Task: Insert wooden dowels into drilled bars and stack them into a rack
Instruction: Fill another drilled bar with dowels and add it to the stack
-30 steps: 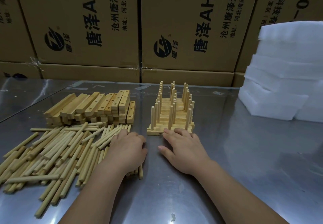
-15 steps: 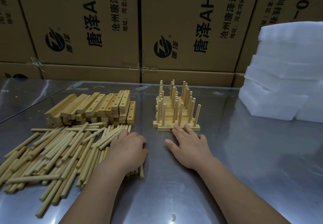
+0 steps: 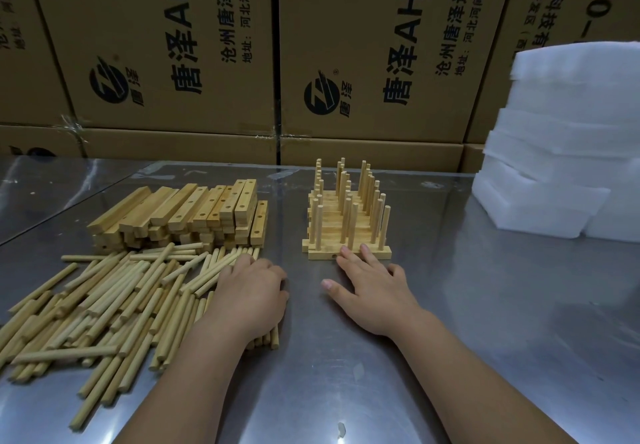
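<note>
Turned squarer than a second ago, the pale wooden rack of stacked bars and upright dowels [image 3: 346, 225] stands on the shiny steel table [image 3: 485, 305], with the right hand [image 3: 375, 291] spread flat and touching its front bar [image 3: 318, 255], while the left hand [image 3: 251, 296] lies over loose pale wooden dowels [image 3: 114, 305], fingertips hidden, grip untellable.

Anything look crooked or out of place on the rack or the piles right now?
The rack has its front bar offset to the right of the bars behind, and that bar's right-end dowel leans outward. The right hand touches this bar. Nothing looks broken.
</note>
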